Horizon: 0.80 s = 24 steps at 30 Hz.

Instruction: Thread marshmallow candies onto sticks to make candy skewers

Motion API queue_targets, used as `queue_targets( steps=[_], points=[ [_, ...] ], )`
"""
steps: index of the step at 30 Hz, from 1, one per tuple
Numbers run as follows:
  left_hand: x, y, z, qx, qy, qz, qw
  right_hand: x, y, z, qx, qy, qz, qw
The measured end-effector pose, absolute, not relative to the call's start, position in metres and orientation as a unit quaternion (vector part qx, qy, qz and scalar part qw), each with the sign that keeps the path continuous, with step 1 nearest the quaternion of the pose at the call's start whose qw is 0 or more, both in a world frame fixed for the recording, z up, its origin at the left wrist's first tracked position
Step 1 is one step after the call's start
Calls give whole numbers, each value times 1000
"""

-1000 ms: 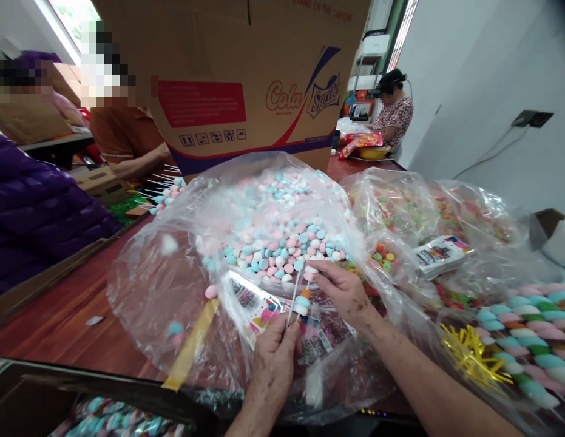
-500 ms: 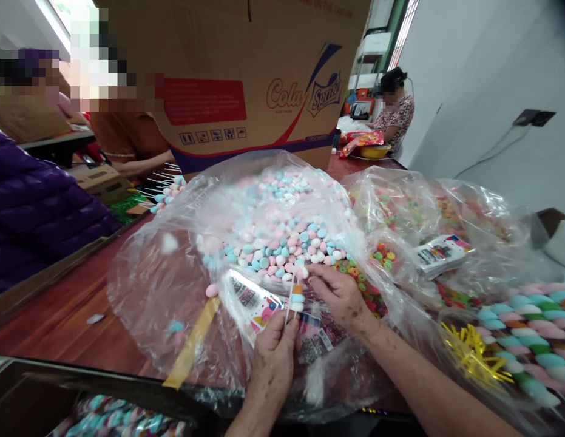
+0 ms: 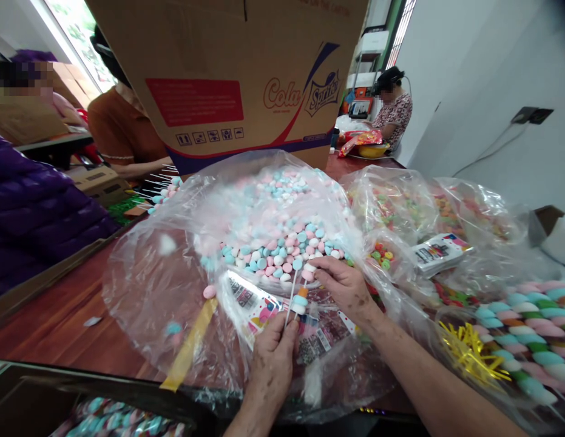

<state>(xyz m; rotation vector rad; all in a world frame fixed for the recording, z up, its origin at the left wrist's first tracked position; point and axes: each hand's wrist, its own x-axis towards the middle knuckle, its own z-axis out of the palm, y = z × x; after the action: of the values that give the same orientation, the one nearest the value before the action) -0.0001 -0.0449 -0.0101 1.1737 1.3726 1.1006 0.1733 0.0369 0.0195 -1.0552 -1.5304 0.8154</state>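
My left hand (image 3: pixel 272 359) is closed round the lower end of thin white sticks (image 3: pixel 291 298) that point up and away. One stick carries several candies (image 3: pixel 301 301) threaded in a row, white, blue and orange. My right hand (image 3: pixel 345 287) pinches a pink candy (image 3: pixel 307 274) at the top of that stick. Just beyond lies a heap of pink, blue and white candies (image 3: pixel 280 243) in an open clear plastic bag (image 3: pixel 164 291). Printed paper cards (image 3: pixel 259 309) lie under the plastic beneath my hands.
A big cardboard box (image 3: pixel 227 73) stands behind the heap. Bags of coloured ring candies (image 3: pixel 391 209) lie right, with a card pack (image 3: pixel 439 252), finished skewers (image 3: pixel 528 328) and yellow twist ties (image 3: pixel 468 352). Other people sit at left and far back right.
My right hand dipped to the candy heap and came back to the stick top with a pink candy. My left hand stayed put.
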Motion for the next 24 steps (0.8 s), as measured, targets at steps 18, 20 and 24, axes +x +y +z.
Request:
queue_targets(
  steps=[18, 20, 24],
  points=[
    [2, -44, -10, 465, 573, 444, 509, 167, 35, 13, -452, -636, 298, 551],
    [3, -44, -10, 459, 573, 451, 507, 167, 35, 11, -470, -612, 290, 567],
    [6, -45, -9, 452, 572, 463, 504, 166, 37, 7, -487, -583, 307, 573]
  ],
)
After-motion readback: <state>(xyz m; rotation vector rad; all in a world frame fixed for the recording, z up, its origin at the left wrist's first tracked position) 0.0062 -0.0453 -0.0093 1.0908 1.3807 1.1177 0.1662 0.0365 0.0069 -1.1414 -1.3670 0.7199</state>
